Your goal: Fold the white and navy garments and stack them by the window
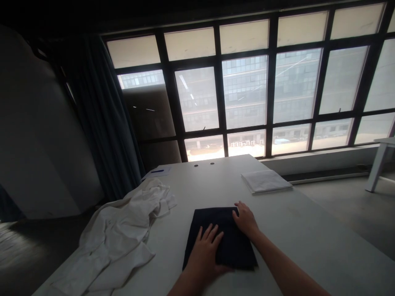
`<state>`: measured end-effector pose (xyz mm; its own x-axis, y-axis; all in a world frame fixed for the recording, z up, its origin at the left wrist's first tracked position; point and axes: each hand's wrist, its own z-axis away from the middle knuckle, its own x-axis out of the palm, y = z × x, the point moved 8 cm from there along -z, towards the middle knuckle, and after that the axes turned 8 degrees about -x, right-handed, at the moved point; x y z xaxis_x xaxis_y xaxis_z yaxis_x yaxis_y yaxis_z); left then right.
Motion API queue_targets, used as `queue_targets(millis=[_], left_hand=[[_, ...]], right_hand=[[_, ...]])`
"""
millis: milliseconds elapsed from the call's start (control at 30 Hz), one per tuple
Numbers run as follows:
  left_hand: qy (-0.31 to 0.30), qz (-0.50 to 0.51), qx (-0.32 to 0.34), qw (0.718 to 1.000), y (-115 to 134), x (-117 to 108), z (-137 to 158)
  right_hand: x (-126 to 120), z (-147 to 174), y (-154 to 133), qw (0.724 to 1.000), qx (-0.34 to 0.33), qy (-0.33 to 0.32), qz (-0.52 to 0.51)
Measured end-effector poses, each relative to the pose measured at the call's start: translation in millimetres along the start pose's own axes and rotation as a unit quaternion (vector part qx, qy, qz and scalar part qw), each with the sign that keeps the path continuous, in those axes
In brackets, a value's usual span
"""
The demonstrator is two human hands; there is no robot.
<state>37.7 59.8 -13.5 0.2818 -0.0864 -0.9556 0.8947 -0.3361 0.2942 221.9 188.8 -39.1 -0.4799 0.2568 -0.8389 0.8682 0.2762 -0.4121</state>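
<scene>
A dark navy folded cloth [230,244] lies flat on the white table [212,185] in front of me. My left hand [206,253] rests on its left and near part, palm down with the fingers spread. At the cloth's far right corner is my right hand [245,218], its fingers apart and touching the edge. Neither hand grips anything that I can see. Some of the cloth's left and near side is hidden under my left hand and forearm.
Crumpled white cloth [123,230] is heaped along the table's left side. A folded white cloth [266,181] lies at the far right edge. Paper with a blue pen [157,171] sits at the far left. Beyond are a blue curtain [105,119] and large windows [243,94].
</scene>
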Motion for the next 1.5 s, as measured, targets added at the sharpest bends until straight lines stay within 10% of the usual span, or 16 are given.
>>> queue_targets(millis=[133,400,767,1500], left_hand=[[0.057,-0.022,-0.097,0.993,-30,-9,-8],[-0.039,-0.013,-0.040,0.998,-58,-21,-4],[-0.072,-0.131,-0.114,0.982,-101,-32,17],[-0.010,-0.145,-0.071,0.987,-50,-65,10]], right_hand=[[-14,3,-17,0.999,-0.030,0.017,-0.010],[-4,41,-107,0.955,-0.267,-0.123,-0.047],[0,62,-142,0.923,-0.334,-0.193,0.006],[12,72,-163,0.930,-0.351,-0.093,0.055]])
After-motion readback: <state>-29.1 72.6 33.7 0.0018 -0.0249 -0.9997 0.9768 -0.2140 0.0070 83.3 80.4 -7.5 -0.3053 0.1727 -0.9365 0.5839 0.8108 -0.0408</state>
